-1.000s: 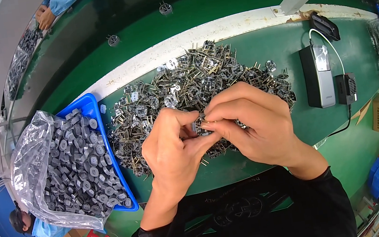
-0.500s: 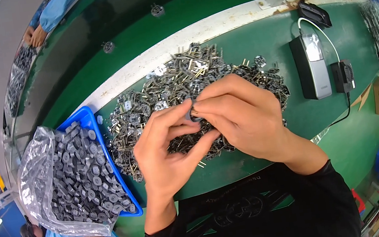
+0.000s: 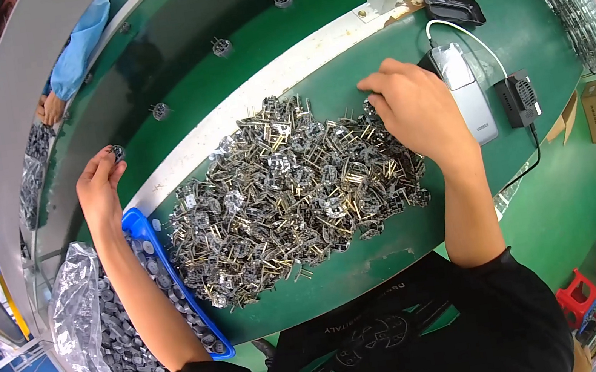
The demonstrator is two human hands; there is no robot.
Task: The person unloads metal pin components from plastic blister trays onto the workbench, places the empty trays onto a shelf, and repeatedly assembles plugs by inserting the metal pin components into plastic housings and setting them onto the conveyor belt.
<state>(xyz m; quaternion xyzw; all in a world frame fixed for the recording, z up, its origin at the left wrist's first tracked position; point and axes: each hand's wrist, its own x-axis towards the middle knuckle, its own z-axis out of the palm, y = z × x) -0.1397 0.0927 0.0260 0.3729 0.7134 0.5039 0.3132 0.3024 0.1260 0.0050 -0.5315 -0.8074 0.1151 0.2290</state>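
Note:
My left hand [image 3: 98, 185] is stretched out to the far left, over the dark green belt [image 3: 168, 75], pinching a small dark round part [image 3: 116, 152] at its fingertips. My right hand [image 3: 415, 108] rests palm down on the right side of a big pile of metal pin parts [image 3: 284, 195], fingers curled into the pile. What the right fingers hold, if anything, is hidden. The pile lies on the green table [image 3: 521, 40] in front of me.
A blue bin [image 3: 138, 227] lined with clear plastic, full of grey round parts [image 3: 123, 325], stands at my left. A phone [image 3: 467, 90], a black charger [image 3: 518, 98] with cable and a black case [image 3: 452, 6] lie at the right. Another person's hand [image 3: 52, 108] works across the belt. Several parts ride on the belt.
My hands have come apart. The left hand swung out left toward the belt with a small part. The right hand went to the right side of the pile.

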